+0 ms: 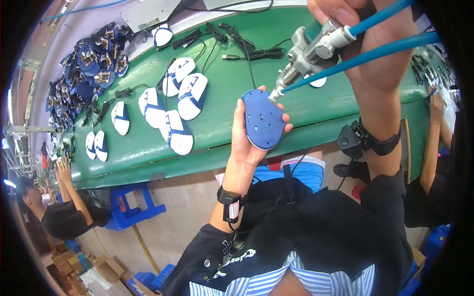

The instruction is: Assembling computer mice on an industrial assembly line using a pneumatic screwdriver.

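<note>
My left hand (pixel 241 143) is closed round a computer mouse (pixel 265 129), its blue underside turned up and its cable running away toward the far side. Small holes dot that underside. At the upper right, my right hand (pixel 386 37) grips a metal air screwdriver (pixel 307 55) with two blue hoses. The tool slants down to the left, its tip at the upper right edge of the mouse base; whether it touches cannot be made out. Left of my hands, several white-and-blue mice (pixel 191 96) lie on the green bench (pixel 212 135).
A heap of blue mouse parts with circuit boards (pixel 91 61) stands at the far left. Coiled black cables (pixel 252 49) lie at the back. Co-workers sit at left (pixel 69 212) and right (pixel 429 182). A blue stool (pixel 116 212) and cardboard boxes (pixel 111 269) stand on the floor.
</note>
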`<state>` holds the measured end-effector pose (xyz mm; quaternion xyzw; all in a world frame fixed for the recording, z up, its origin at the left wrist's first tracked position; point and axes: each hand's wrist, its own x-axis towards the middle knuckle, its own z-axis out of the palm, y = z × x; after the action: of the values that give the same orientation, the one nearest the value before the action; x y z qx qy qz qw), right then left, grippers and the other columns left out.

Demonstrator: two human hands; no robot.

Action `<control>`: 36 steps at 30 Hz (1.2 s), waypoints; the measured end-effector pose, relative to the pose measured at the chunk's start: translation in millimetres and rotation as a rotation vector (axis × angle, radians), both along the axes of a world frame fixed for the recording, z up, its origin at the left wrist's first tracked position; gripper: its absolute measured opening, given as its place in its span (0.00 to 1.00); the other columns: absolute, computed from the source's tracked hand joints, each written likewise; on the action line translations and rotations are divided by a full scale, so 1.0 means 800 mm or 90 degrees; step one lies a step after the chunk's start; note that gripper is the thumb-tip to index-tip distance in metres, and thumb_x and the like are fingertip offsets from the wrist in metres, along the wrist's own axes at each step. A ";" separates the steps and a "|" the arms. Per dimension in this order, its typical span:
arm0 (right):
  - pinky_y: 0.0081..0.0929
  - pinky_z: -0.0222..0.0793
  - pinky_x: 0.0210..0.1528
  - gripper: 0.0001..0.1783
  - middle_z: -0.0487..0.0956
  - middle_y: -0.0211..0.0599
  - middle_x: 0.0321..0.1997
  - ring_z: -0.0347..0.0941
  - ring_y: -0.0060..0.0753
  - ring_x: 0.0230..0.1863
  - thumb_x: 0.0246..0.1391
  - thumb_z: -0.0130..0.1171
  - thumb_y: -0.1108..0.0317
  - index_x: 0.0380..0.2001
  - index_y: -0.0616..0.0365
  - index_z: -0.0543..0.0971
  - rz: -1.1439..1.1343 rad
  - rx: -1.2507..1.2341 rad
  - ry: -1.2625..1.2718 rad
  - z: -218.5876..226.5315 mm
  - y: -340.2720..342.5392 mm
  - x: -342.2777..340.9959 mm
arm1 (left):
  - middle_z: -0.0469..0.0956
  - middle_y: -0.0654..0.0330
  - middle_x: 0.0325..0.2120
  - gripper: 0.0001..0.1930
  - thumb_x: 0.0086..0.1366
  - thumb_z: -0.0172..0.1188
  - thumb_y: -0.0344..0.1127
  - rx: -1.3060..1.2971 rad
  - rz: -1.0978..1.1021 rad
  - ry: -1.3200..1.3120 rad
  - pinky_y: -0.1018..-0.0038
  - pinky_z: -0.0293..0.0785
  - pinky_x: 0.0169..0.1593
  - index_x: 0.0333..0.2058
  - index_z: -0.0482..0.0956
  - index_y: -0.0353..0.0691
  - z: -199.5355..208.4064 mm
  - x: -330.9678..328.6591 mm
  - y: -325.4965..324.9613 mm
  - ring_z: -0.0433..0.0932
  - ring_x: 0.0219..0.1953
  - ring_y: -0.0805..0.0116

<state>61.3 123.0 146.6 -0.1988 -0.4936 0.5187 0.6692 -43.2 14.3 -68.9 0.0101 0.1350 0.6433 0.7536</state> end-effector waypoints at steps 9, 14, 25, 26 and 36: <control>0.16 0.56 0.13 0.10 0.63 0.19 0.12 0.57 0.13 0.10 0.60 0.60 0.64 0.28 0.54 0.72 0.087 0.145 -0.071 -0.029 -0.007 -0.038 | 0.75 0.43 0.44 0.30 0.72 0.41 0.62 0.010 -0.004 0.049 0.57 0.78 0.40 0.56 0.69 0.42 -0.022 -0.024 0.004 0.77 0.41 0.49; 0.17 0.56 0.12 0.11 0.63 0.20 0.12 0.57 0.14 0.10 0.58 0.61 0.65 0.26 0.54 0.72 0.047 0.019 -0.084 -0.027 -0.012 -0.038 | 0.76 0.43 0.44 0.30 0.72 0.40 0.61 0.017 -0.025 0.031 0.58 0.78 0.39 0.56 0.69 0.41 -0.021 -0.024 0.003 0.77 0.40 0.50; 0.16 0.59 0.15 0.12 0.68 0.23 0.16 0.62 0.13 0.13 0.62 0.60 0.64 0.33 0.65 0.78 0.122 0.192 0.008 0.004 -0.007 -0.001 | 0.76 0.43 0.43 0.31 0.74 0.35 0.63 0.020 -0.029 0.086 0.58 0.78 0.38 0.59 0.67 0.46 -0.020 -0.003 0.001 0.77 0.39 0.49; 0.16 0.59 0.15 0.12 0.68 0.23 0.16 0.62 0.13 0.13 0.62 0.60 0.64 0.33 0.65 0.78 0.108 0.179 0.004 0.005 -0.011 -0.003 | 0.76 0.43 0.42 0.30 0.74 0.34 0.64 0.030 -0.026 0.082 0.58 0.78 0.38 0.60 0.67 0.47 -0.020 -0.003 0.000 0.78 0.39 0.49; 0.16 0.58 0.14 0.12 0.67 0.22 0.14 0.61 0.13 0.12 0.62 0.60 0.65 0.31 0.65 0.79 0.084 0.185 -0.099 -0.031 -0.010 -0.025 | 0.75 0.43 0.41 0.29 0.74 0.36 0.63 0.021 -0.028 0.086 0.58 0.77 0.38 0.61 0.65 0.49 -0.019 -0.004 0.005 0.77 0.38 0.50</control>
<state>41.4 114.7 121.8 -0.1068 -0.6259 0.4677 0.6149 -46.6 18.2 -84.1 0.0690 0.1748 0.6266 0.7564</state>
